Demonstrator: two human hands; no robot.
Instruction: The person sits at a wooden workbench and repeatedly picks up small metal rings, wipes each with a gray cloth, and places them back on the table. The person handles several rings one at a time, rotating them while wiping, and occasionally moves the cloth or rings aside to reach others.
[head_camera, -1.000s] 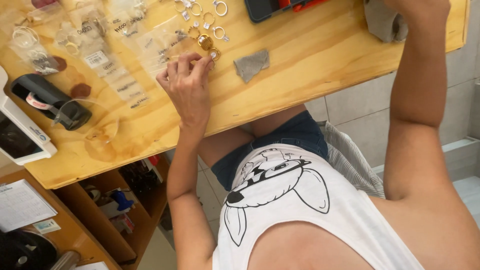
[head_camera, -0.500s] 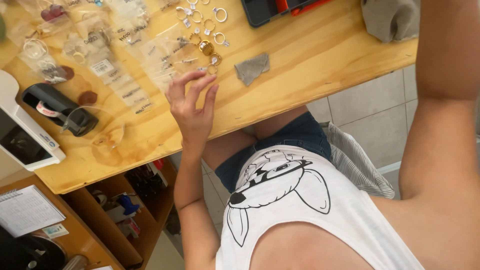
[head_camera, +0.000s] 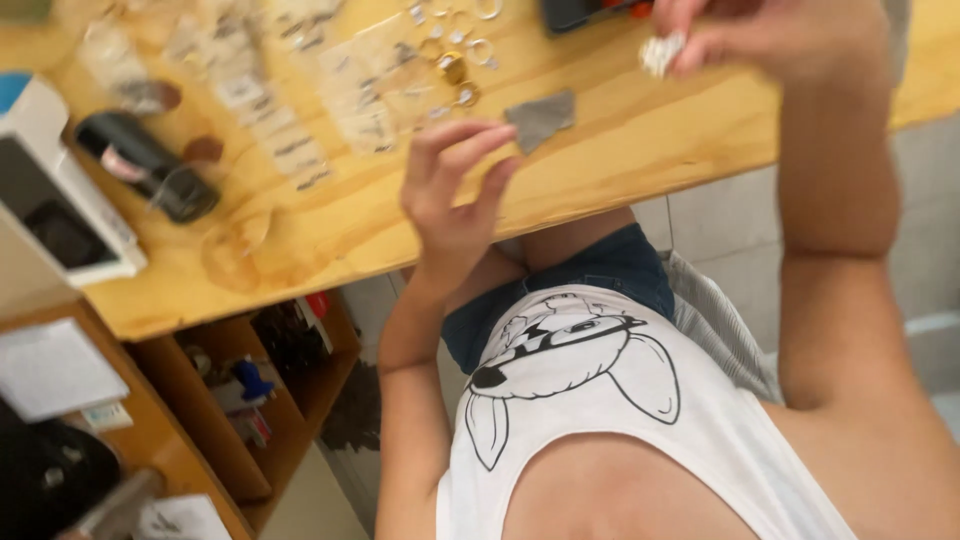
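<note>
Right hand (head_camera: 760, 40): fingertips pinching a small white crumpled piece (head_camera: 662, 52). Left hand (head_camera: 455, 185): fingers loosely spread, empty, raised above the wooden table (head_camera: 640, 150). Risk: a slack pinch may drop the piece among the metal rings (head_camera: 455, 45) just beyond the left fingers.

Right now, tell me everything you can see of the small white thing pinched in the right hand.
The small white crumpled piece looks like thin paper or cloth; blur hides which. It is pale, creased and irregular, pinched between the fingertips of the right hand, raised above the far side of the light wooden table. Only those fingers touch it; part is hidden by them.
</note>
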